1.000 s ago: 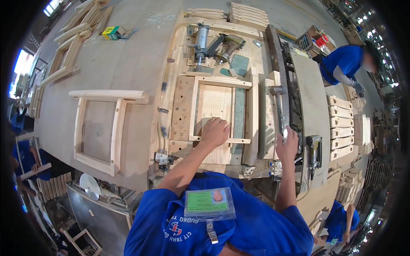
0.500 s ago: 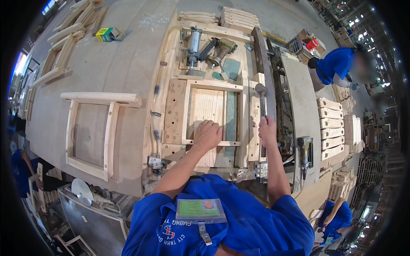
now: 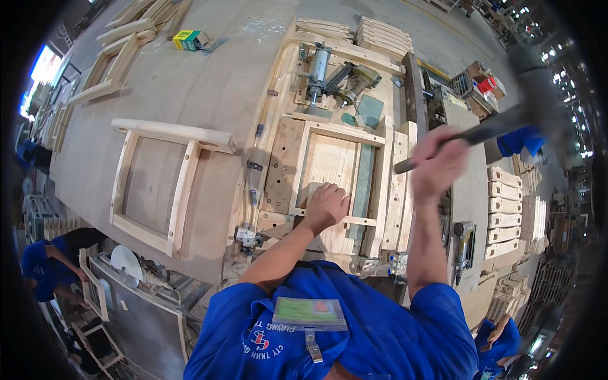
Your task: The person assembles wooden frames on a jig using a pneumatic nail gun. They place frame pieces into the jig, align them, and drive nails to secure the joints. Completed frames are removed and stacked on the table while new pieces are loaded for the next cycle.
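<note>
My right hand [image 3: 439, 163] grips a dark-handled hammer [image 3: 491, 125], raised to the right of the jig with its head blurred by motion. A pale wooden frame [image 3: 342, 131] lies in the jig, with a wooden board [image 3: 332, 158] and a greenish strip showing inside its opening. Over the frame's near rail, my left hand [image 3: 329, 204] presses down with bent fingers that hold it in place; the fingertips are partly hidden. To the left, another assembled wooden frame [image 3: 180, 196] lies on the bench.
An air cylinder [image 3: 318, 71] and a nail gun [image 3: 361, 81] lie at the jig's far end. A power tool [image 3: 464, 247] rests on the right ledge. Stacked slats [image 3: 503, 212] stand further right. A yellow-green box [image 3: 189, 40] sits far left. Co-workers in blue are nearby.
My right hand has lifted the hammer from beside the jig's right side, swinging its head up and to the right. My left hand stays on the frame. The whole view has shifted slightly.
</note>
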{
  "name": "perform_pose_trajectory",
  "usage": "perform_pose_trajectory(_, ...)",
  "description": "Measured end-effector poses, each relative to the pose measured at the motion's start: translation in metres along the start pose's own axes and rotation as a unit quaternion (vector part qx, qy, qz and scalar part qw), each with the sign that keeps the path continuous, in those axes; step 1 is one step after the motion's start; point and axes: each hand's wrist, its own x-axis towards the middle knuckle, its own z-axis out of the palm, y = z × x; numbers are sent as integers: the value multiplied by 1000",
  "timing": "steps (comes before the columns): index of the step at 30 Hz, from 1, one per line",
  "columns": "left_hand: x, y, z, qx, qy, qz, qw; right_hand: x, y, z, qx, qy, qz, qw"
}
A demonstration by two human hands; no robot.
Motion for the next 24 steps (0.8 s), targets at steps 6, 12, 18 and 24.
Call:
perform_pose_trajectory(6, 5, 7, 13, 33, -2, 53, 998, -131, 137, -46, -367, -203, 349, 838)
perform_pose_trajectory(12, 2, 3, 4, -4, -5, 1, 1000, -20, -27, -21, -117, -99, 275, 949)
perform_pose_trajectory(18, 5, 1, 4, 34, -57, 1, 998, -15, 15, -67, -93, 64, 17, 993)
perform_pose_trajectory(24, 10, 10, 2, 9, -67, 9, 998, -104, 81, -114, -255, 9, 537, 804)
